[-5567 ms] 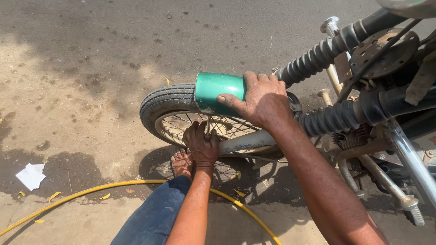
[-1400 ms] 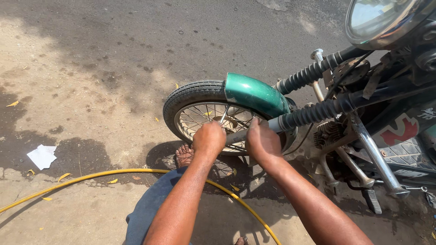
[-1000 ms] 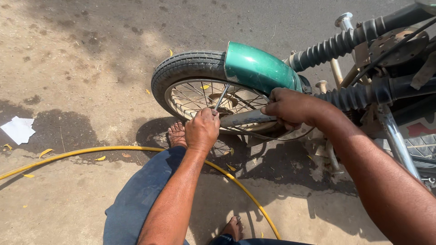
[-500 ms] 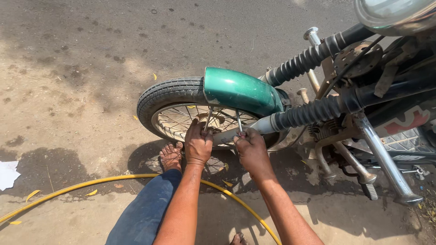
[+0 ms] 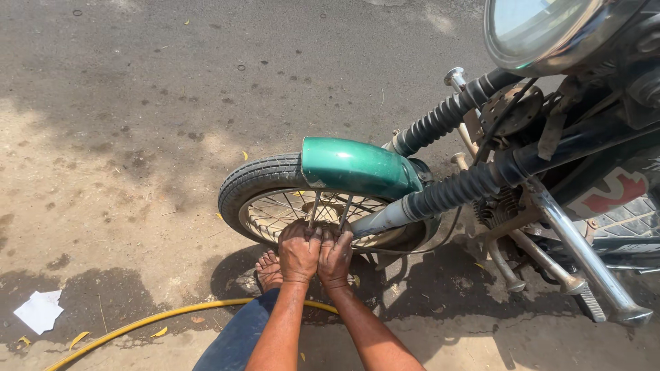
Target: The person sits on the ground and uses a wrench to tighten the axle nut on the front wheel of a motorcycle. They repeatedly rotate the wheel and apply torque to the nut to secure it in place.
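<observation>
Sunny road w/ dirt and tar, big shadows on it. Motorbike front wheel (image 5: 275, 199) stands on the ground, green mudguard (image 5: 357, 168) on top of it. Both hands sit low by the spokes, right next to each other & touching. Left hand (image 5: 299, 251) is curled tight round a thin metal stay (image 5: 313, 213) under the mudguard. Right hand (image 5: 335, 260) is curled up by the other stay (image 5: 346, 209); can't tell if it really grips it. Half a sec ago the hands were a bit apart, now they press together. Bare foot (image 5: 269, 269) rests under the wheel. Yellow hose (image 5: 151, 319) lies on the ground near the leg, white paper (image 5: 40, 310) far left. Black fork boots (image 5: 447, 117) go up to the headlamp (image 5: 543, 31).
</observation>
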